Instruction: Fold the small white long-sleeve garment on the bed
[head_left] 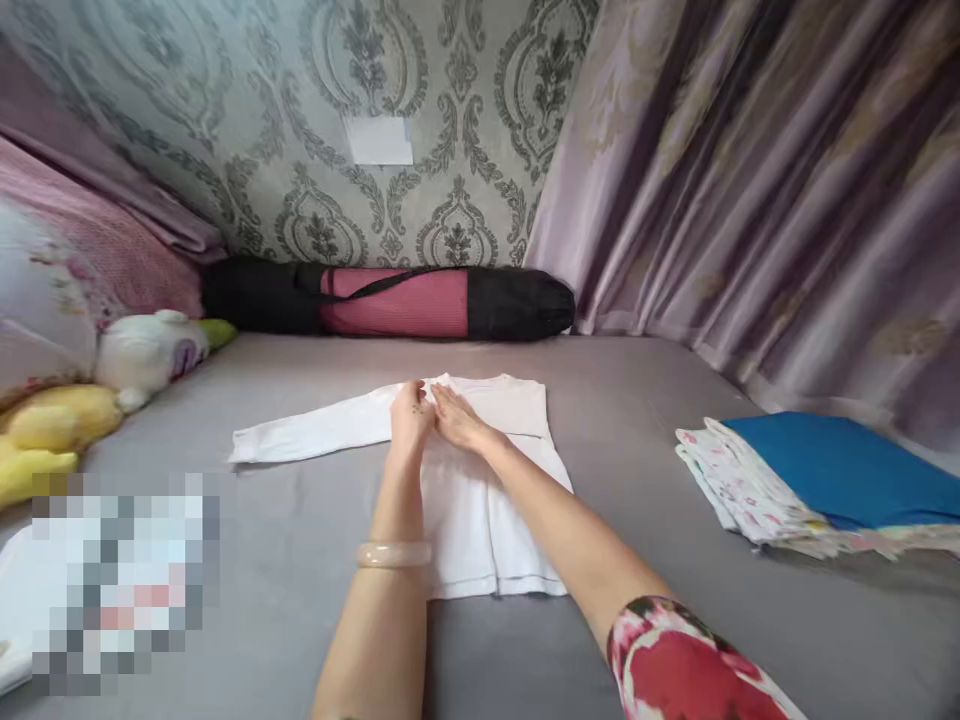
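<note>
The white long-sleeved garment (465,510) lies flat on the grey sheet (262,560), one sleeve (315,432) extended to the left. The left hand (411,412) has its grip partly curled at that sleeve's shoulder end; whether fabric is pinched cannot be determined. The right hand (459,418), grip unclosed, fingers extended, lies against the garment just beside it.

The white shirt (463,515) looks like matt cloth on a smooth grey sheet (622,450). Beyond the shirt, the long bag (431,305) shows pink mesh between dull black fabric.
</note>
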